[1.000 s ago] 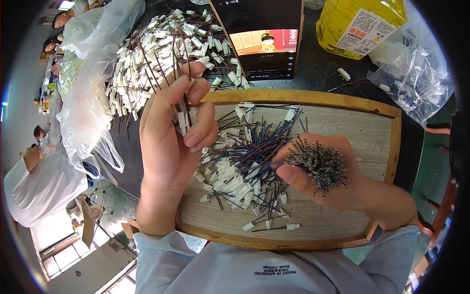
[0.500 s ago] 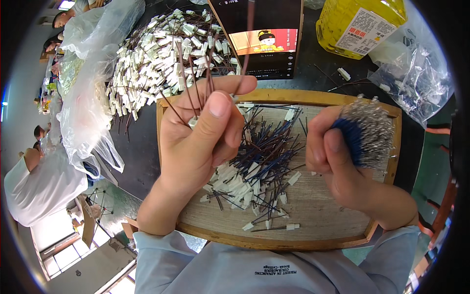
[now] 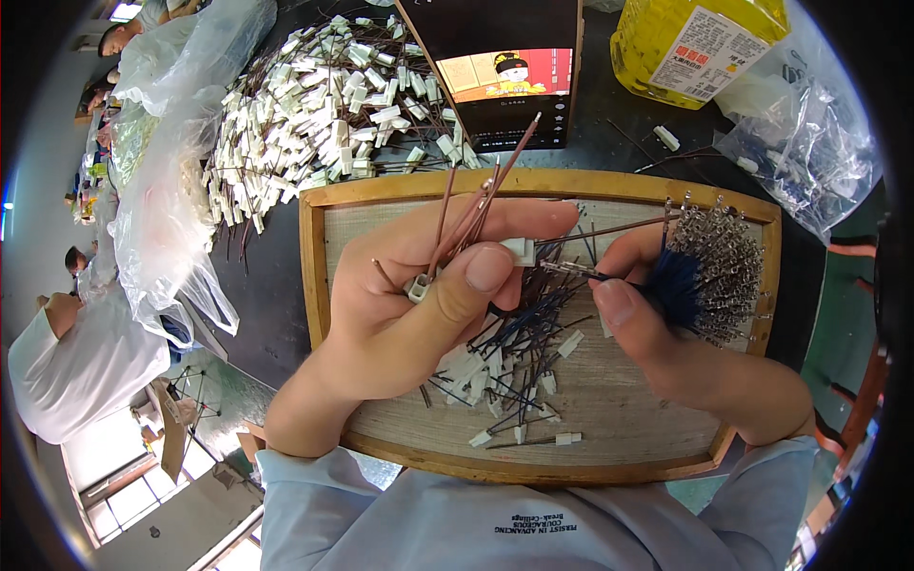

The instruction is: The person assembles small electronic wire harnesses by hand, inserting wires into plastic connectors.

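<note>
My left hand [image 3: 390, 314] is closed, pinching a white plastic connector [image 3: 518, 251] between thumb and forefinger. Several brown wires [image 3: 466, 224] stick up from between its fingers, and a second white connector [image 3: 417, 287] shows in the palm. A brown wire [image 3: 619, 228] runs rightward from the pinched connector. My right hand [image 3: 657, 328] grips a thick bundle of blue wires [image 3: 678, 285] with bare metal terminals fanned out at its far end. From this hand's fingertips one dark wire with a metal terminal [image 3: 566, 268] points at the connector; whether they touch I cannot tell.
Beneath both hands lies a wood-rimmed tray [image 3: 533, 468] with a pile of wired connectors [image 3: 486, 366]. Behind it are a heap of white connectors [image 3: 324, 105], a screen [image 3: 509, 76], a yellow bottle [image 3: 657, 57] and plastic bags [image 3: 176, 190]. Other people sit at far left.
My hands have come together: the left turned and moved right, the right fingertips moved left. A single wire now extends from the right fingertips toward the connector, which has come into view.
</note>
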The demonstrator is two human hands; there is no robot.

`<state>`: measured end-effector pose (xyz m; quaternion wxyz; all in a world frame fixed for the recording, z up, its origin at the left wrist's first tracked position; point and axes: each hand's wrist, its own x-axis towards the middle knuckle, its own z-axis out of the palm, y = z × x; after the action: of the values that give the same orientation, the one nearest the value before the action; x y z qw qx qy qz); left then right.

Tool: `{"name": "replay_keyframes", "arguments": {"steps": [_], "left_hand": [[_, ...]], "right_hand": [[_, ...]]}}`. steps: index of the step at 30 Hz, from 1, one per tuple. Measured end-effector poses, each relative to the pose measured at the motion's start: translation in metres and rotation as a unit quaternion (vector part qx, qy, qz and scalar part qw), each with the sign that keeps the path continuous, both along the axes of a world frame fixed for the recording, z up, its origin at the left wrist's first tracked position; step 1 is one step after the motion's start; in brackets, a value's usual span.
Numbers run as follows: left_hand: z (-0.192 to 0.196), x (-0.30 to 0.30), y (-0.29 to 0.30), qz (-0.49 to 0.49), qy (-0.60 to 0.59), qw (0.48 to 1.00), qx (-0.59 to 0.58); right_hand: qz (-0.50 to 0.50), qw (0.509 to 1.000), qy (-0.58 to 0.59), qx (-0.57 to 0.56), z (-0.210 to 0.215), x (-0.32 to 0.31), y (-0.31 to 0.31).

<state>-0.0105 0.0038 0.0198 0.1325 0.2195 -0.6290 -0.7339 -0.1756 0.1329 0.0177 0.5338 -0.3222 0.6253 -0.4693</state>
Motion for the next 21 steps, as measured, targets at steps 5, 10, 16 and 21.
{"name": "replay_keyframes", "arguments": {"steps": [5,10,16,21], "left_hand": [[-0.004,-0.002,0.003,0.027,0.009,0.999,-0.043],[-0.002,-0.003,-0.005,-0.027,0.007,0.981,-0.190],[-0.001,-0.008,-0.007,-0.100,0.031,0.953,-0.285],[0.005,0.002,-0.007,-0.047,0.008,0.963,-0.264]], "right_hand": [[-0.034,0.999,0.034,-0.009,-0.004,0.005,0.000],[0.027,0.997,0.042,0.065,-0.004,0.001,0.000],[-0.028,0.990,-0.107,-0.090,-0.021,0.007,0.000],[-0.067,0.996,-0.035,-0.049,-0.015,0.003,-0.004]]}}
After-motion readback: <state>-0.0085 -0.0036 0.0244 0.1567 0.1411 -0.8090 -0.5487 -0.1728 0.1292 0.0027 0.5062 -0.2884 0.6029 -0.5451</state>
